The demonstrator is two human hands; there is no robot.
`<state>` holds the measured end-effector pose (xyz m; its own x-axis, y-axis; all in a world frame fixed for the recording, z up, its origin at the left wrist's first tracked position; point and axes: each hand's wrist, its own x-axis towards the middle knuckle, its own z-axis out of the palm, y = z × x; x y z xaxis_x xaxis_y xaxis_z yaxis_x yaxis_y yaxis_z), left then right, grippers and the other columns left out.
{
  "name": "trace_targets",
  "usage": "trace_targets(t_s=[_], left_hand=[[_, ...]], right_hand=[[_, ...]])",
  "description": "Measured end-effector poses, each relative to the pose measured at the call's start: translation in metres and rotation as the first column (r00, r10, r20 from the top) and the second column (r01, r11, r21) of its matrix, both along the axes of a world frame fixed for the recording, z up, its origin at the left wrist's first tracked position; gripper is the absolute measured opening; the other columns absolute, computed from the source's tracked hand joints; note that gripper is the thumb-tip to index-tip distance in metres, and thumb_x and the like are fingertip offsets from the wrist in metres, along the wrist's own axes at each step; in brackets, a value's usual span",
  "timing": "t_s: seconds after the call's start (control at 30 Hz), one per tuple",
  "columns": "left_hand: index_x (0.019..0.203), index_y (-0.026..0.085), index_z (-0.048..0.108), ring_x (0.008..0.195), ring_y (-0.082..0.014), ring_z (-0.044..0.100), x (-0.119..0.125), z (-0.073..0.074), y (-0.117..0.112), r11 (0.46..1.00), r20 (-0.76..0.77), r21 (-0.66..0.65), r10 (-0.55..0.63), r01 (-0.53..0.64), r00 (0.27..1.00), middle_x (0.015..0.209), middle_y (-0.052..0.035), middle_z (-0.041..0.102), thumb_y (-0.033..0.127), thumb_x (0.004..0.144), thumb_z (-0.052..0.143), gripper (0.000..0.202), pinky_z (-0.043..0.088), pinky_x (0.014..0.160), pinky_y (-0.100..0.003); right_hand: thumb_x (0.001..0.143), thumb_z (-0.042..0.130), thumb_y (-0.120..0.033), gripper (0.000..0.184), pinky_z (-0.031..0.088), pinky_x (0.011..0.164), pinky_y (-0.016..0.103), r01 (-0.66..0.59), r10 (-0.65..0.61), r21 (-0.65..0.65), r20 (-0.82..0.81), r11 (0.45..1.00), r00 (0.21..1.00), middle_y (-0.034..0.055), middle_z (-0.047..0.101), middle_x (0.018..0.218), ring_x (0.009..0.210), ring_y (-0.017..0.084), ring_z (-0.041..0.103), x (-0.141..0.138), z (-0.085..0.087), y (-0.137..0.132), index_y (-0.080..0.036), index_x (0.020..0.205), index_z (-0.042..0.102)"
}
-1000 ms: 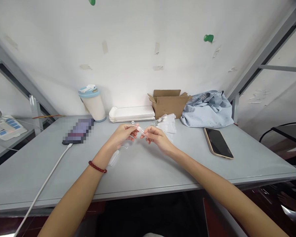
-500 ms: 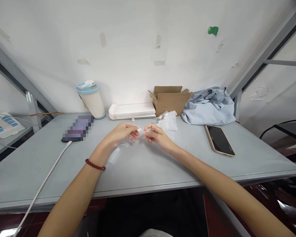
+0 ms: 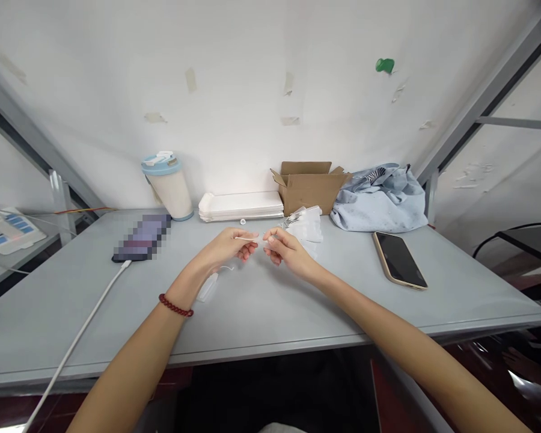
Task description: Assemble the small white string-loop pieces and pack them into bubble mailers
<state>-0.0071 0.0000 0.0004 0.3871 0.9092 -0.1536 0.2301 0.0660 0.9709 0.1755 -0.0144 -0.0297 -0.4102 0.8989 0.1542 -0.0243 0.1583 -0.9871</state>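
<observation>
My left hand [image 3: 234,243] is closed, pinching a thin white cord [image 3: 243,239] that lies along its thumb and forefinger. Just to the right, my right hand [image 3: 285,246] is closed on a small translucent plastic piece [image 3: 261,242], mostly covered by the fingers. Both hands' fingertips nearly meet above the grey table [image 3: 270,313]. Below my left wrist lies another translucent piece [image 3: 208,287], tube-like, with a curved white string at its end. Behind my right hand is a pile of similar translucent pieces [image 3: 307,225]. A small white ring [image 3: 242,222] rests beyond the left hand.
Along the wall stand a blue-lidded cup [image 3: 169,186], a stack of white sleeves [image 3: 241,206], an open cardboard box [image 3: 309,192] and a light blue cloth [image 3: 379,201]. One phone [image 3: 400,260] lies right; another phone [image 3: 142,237], on a white cable [image 3: 79,340], lies left.
The translucent piece between my hands is now more hidden by the fingers, and the white cord lies straighter across my left hand. The view has tilted slightly up.
</observation>
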Motion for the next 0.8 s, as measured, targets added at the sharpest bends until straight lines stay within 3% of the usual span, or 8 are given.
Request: trace_targets(t_s=[0.17, 0.33, 0.7, 0.8], left_hand=[[0.083, 0.016, 0.068, 0.068, -0.0136, 0.055, -0.0040, 0.0019, -0.0007, 0.988, -0.015, 0.125, -0.088, 0.089, 0.996, 0.073, -0.0022, 0.062, 0.040, 0.073, 0.067, 0.026, 0.046, 0.070, -0.030], [0.094, 0.016, 0.070, 0.073, -0.0157, 0.058, -0.0023, 0.0002, -0.0007, 0.975, -0.027, 0.193, -0.106, 0.109, 0.994, 0.076, -0.0033, 0.065, 0.040, 0.075, 0.065, 0.031, 0.046, 0.076, -0.032], [0.104, 0.019, 0.068, 0.073, -0.0153, 0.059, 0.0038, -0.0012, -0.0016, 0.974, 0.005, 0.224, -0.028, 0.026, 1.000, 0.088, -0.0044, 0.068, 0.040, 0.073, 0.067, 0.038, 0.049, 0.071, -0.031], [0.090, 0.018, 0.071, 0.071, -0.0142, 0.057, 0.0044, -0.0026, -0.0012, 0.969, 0.026, 0.246, 0.011, -0.017, 1.000, 0.087, -0.0046, 0.067, 0.044, 0.074, 0.065, 0.031, 0.049, 0.067, -0.029]], right_hand=[[0.082, 0.050, -0.044, 0.024, 0.032, 0.047, 0.021, 0.046, -0.053, -0.177, -0.036, 0.983, 0.998, -0.0069, 0.049, 0.061, 0.043, 0.004, 0.032, 0.0012, 0.0039, 0.0014, -0.022, 0.088, 0.043], [0.081, 0.052, -0.044, 0.025, 0.032, 0.046, 0.021, 0.080, -0.092, -0.240, -0.039, 0.967, 0.995, -0.0073, 0.050, 0.057, 0.041, 0.004, 0.029, 0.0019, 0.0067, 0.0006, -0.021, 0.086, 0.043], [0.077, 0.058, -0.050, 0.034, 0.031, 0.045, 0.021, 0.148, -0.148, -0.064, 0.012, 0.987, 0.989, -0.0045, 0.054, 0.065, 0.047, 0.006, 0.040, 0.0017, 0.0089, 0.0007, -0.019, 0.088, 0.049], [0.079, 0.056, -0.051, 0.035, 0.031, 0.045, 0.022, 0.140, -0.139, -0.022, 0.044, 0.990, 0.989, -0.0039, 0.055, 0.066, 0.048, 0.006, 0.040, 0.0023, 0.0070, 0.0015, -0.019, 0.090, 0.049]])
